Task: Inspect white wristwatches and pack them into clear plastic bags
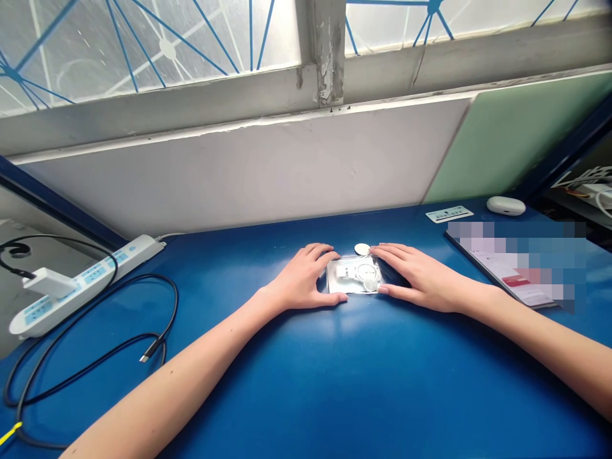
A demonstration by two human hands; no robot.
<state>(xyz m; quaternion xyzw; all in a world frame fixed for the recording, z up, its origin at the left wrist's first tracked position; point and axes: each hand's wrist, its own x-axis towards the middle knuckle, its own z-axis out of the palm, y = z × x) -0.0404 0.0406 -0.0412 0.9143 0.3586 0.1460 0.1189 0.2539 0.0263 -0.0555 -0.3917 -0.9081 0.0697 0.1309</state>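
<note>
A clear plastic packet (354,275) with small white items inside lies on the blue desk. From the left, my left hand (306,277) curves around the packet's end, its thumb at the near edge and its fingers by the far edge. My right hand (415,274) is at the other end, thumb near the packet's front right corner and fingers stretched along the far right corner. Just behind the packet is a white round disc (362,249), close to my right fingertips. Both hands rest low on the desk with fingers apart; how firmly they touch the packet is unclear.
To the left is a white power strip (90,280) with a plugged-in charger (51,284) and a looped black cable (174,299). At the right lie a partly pixelated phone-like slab (507,268), a card (449,214) and a white earbud case (505,205). A wall panel (248,172) stands behind.
</note>
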